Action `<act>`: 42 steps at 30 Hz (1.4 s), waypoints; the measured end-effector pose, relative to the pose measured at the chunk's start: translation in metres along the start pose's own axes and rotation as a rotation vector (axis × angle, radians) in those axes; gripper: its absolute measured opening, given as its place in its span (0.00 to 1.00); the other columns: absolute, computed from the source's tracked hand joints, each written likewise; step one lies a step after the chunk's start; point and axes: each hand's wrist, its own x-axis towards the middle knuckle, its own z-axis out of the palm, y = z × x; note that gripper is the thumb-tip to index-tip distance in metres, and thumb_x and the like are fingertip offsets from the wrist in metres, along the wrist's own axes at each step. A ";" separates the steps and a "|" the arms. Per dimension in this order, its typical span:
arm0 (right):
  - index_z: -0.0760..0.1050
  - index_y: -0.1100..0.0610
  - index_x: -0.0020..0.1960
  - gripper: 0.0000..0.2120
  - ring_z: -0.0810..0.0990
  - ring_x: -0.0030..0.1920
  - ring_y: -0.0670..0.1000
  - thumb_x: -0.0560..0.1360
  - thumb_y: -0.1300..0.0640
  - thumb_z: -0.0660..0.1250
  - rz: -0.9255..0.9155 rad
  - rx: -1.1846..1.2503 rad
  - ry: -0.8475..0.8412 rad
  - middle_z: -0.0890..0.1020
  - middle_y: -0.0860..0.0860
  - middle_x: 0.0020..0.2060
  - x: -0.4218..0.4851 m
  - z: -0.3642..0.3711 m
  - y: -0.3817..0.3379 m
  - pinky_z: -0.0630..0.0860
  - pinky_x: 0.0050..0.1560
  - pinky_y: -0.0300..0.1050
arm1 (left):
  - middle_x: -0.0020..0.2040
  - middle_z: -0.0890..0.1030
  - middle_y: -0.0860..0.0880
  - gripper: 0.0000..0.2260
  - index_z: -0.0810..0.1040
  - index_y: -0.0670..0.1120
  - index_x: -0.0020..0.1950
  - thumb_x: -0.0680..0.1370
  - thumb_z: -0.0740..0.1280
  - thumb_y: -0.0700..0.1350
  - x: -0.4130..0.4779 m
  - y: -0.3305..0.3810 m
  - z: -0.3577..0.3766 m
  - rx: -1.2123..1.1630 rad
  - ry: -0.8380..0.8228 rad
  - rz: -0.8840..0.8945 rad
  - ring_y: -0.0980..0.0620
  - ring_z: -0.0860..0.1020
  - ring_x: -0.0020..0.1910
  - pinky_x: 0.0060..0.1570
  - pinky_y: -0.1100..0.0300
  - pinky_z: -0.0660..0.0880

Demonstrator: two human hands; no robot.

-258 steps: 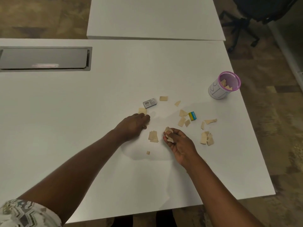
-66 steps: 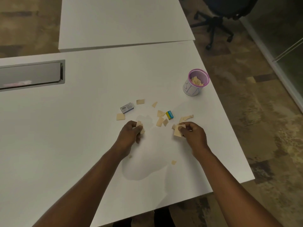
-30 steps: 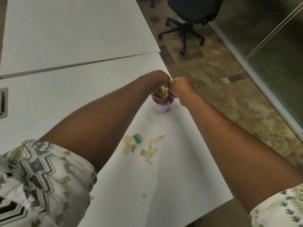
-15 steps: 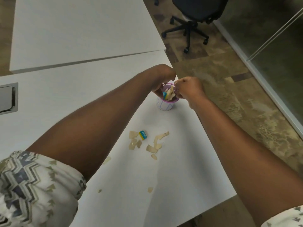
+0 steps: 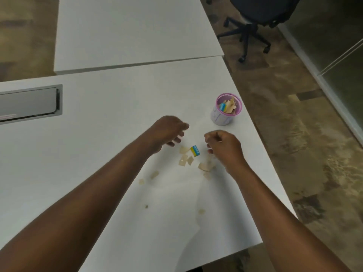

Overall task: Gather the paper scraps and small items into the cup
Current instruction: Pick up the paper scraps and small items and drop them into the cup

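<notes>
Dim, even indoor light, soft arm shadows on counter [image 5: 98, 154], hands motion-blurred, wide-angle bending at edges, slightly soft focus

Matt white smooth table [image 5: 98, 154]; tan paper scraps [image 5: 184, 160]; glossy plastic-looking cup [image 5: 222, 118], upper right; brushed metal hatch [image 5: 29, 104], left.

A white table [image 5: 98, 154] is seen carrying a pink-rimmed cup [image 5: 224, 118] near its right edge, scattered tan paper scraps [image 5: 184, 158], and a small blue-and-yellow box [image 5: 195, 150] among them.
</notes>
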 end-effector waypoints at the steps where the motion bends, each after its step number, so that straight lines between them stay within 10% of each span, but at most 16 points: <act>1: 0.83 0.51 0.50 0.07 0.85 0.45 0.49 0.76 0.51 0.68 -0.026 -0.064 0.002 0.86 0.45 0.44 -0.005 0.009 0.006 0.81 0.55 0.49 | 0.49 0.85 0.43 0.10 0.81 0.44 0.52 0.78 0.67 0.49 -0.007 -0.019 -0.004 0.012 0.020 0.005 0.46 0.83 0.42 0.43 0.54 0.77; 11: 0.67 0.53 0.75 0.29 0.67 0.71 0.59 0.76 0.56 0.69 -0.293 -0.635 -0.088 0.66 0.55 0.73 -0.029 0.074 0.046 0.73 0.65 0.55 | 0.51 0.77 0.47 0.10 0.78 0.48 0.56 0.76 0.68 0.48 -0.042 -0.171 -0.035 0.523 0.533 0.156 0.45 0.78 0.49 0.44 0.53 0.75; 15: 0.74 0.54 0.65 0.18 0.73 0.60 0.60 0.76 0.61 0.65 -0.394 -0.816 -0.026 0.72 0.55 0.62 -0.032 0.086 0.048 0.73 0.46 0.49 | 0.59 0.74 0.42 0.19 0.75 0.44 0.65 0.76 0.69 0.47 -0.042 -0.190 -0.043 0.619 0.573 0.136 0.39 0.74 0.56 0.49 0.49 0.74; 27: 0.77 0.53 0.48 0.07 0.76 0.42 0.54 0.75 0.64 0.64 -0.319 -0.425 0.084 0.77 0.51 0.43 -0.033 0.085 0.039 0.63 0.34 0.41 | 0.53 0.76 0.42 0.17 0.76 0.41 0.58 0.75 0.68 0.51 0.010 -0.157 -0.039 0.815 0.569 0.210 0.39 0.74 0.50 0.44 0.49 0.71; 35: 0.76 0.52 0.51 0.07 0.84 0.36 0.52 0.78 0.63 0.65 0.088 0.325 -0.021 0.86 0.57 0.41 -0.025 0.071 0.031 0.83 0.50 0.51 | 0.45 0.77 0.44 0.08 0.78 0.43 0.47 0.74 0.67 0.47 0.023 -0.152 -0.041 0.655 0.589 0.192 0.41 0.75 0.45 0.41 0.51 0.73; 42: 0.76 0.49 0.54 0.09 0.82 0.46 0.52 0.75 0.59 0.68 -0.114 0.042 0.191 0.84 0.46 0.48 -0.002 0.017 0.011 0.78 0.49 0.46 | 0.48 0.78 0.47 0.09 0.80 0.46 0.53 0.75 0.70 0.47 0.023 -0.094 -0.012 0.374 0.517 0.358 0.46 0.78 0.44 0.40 0.57 0.71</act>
